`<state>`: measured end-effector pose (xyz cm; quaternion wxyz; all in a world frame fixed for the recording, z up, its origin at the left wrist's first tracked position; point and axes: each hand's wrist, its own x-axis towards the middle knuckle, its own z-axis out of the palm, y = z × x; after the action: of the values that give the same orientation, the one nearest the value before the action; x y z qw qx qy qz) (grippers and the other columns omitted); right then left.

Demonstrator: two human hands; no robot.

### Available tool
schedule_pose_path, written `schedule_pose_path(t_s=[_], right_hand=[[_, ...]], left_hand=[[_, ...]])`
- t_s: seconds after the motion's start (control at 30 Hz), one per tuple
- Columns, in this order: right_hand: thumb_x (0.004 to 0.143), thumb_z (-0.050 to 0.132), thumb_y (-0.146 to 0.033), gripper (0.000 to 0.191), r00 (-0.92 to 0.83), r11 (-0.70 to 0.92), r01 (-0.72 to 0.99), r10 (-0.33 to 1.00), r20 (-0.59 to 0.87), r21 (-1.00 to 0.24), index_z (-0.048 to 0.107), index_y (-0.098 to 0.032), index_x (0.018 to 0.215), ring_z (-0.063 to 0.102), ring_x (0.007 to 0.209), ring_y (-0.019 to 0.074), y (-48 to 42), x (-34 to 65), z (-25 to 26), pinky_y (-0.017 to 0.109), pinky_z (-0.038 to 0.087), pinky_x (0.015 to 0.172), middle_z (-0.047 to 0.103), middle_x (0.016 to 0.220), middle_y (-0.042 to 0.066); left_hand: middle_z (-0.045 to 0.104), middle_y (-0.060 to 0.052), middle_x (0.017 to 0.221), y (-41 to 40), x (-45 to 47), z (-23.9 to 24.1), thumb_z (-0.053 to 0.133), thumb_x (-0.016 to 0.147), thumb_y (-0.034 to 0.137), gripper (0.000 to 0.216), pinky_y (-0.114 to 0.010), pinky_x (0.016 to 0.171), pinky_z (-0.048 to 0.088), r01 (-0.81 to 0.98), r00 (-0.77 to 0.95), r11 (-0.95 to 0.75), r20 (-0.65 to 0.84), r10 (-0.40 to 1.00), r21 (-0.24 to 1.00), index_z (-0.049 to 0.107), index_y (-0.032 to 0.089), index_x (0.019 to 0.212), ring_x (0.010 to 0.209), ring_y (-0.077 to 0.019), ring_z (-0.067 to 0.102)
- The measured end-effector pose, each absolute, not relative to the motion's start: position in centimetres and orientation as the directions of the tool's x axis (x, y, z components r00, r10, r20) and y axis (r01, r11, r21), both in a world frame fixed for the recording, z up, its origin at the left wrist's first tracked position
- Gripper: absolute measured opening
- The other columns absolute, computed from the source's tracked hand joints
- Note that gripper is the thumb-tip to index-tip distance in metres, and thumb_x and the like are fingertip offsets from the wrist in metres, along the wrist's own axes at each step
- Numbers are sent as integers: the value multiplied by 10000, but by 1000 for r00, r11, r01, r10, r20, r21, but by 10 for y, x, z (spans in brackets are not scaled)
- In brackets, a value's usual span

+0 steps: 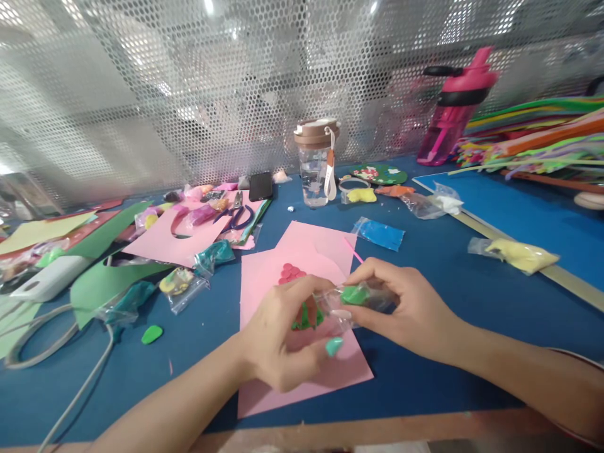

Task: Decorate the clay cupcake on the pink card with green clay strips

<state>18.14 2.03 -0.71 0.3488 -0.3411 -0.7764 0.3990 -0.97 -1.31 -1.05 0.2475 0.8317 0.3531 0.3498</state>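
My right hand (410, 308) pinches a small clear plastic bag with a lump of green modelling clay (353, 294) in it. My left hand (287, 333) is beside the bag, its index finger at the bag's left edge and its thumb spread away. At the left thumb's tip shows a teal patch (334, 345); whether it is clay or a painted nail I cannot tell. Beneath both hands lies pink paper (268, 390). On it are flattened red clay discs (290, 273) and green clay (304, 318), partly hidden by my left fingers.
Behind the hands stands a lidded clear cup (314, 170). A blue clay packet (380, 233) lies nearer. At left are pliers (236, 214), cut papers, clay bags and a white cable (89, 384). At right are yellow clay (521, 253), a pink bottle (455, 107) and pipe cleaners (533, 151).
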Motion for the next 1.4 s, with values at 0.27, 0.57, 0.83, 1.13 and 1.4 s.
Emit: schedule_pose_path(t_s=[0.27, 0.57, 0.83, 1.13, 1.4], right_hand=[[759, 645, -296, 155, -522, 602, 297, 753, 401, -741, 540, -236, 856, 514, 500, 79, 12, 181, -11, 180, 405, 476, 595, 651, -54], [748, 641, -302, 290, -744, 509, 187, 632, 217, -840, 524, -196, 991, 555, 683, 103, 17, 183, -7, 188, 452, 598, 604, 819, -15], [784, 575, -217, 189, -630, 557, 326, 731, 263, -764, 539, -202, 969, 569, 685, 111, 26, 182, -12, 204, 436, 609, 629, 821, -13], [733, 564, -188, 173, -428, 665, 467, 747, 509, -583, 586, -181, 905, 612, 828, 181, 54, 189, -11, 291, 484, 730, 650, 924, 44], [732, 520, -454, 428, -162, 319, 893, 885, 436, -317, 642, -102, 943, 520, 1074, 355, 144, 247, -38, 500, 432, 899, 590, 1071, 186]], left_hand=[[489, 5, 624, -12, -8, -11, 430, 890, 315, 200, -226, 473, 294, 562, 573, -726, 446, 688, 397, 445, 160, 764, 515, -102, 405], [300, 48, 509, -12, -7, -15, 387, 844, 118, 293, -229, 445, 204, 475, 558, -757, 512, 653, 448, 316, 176, 565, 459, -81, 263], [452, 44, 524, -2, -17, -10, 385, 899, 275, 288, -182, 475, 291, 602, 507, -539, 239, 828, 589, 461, 150, 652, 454, -55, 363], [590, 30, 562, 2, -28, -10, 390, 864, 286, 227, -192, 486, 364, 771, 423, -546, 378, 823, 326, 508, 154, 1007, 448, -91, 507], [612, 32, 547, 9, -38, -16, 444, 820, 219, 166, -184, 456, 367, 806, 461, -580, 492, 739, 117, 581, 172, 902, 423, -87, 524]])
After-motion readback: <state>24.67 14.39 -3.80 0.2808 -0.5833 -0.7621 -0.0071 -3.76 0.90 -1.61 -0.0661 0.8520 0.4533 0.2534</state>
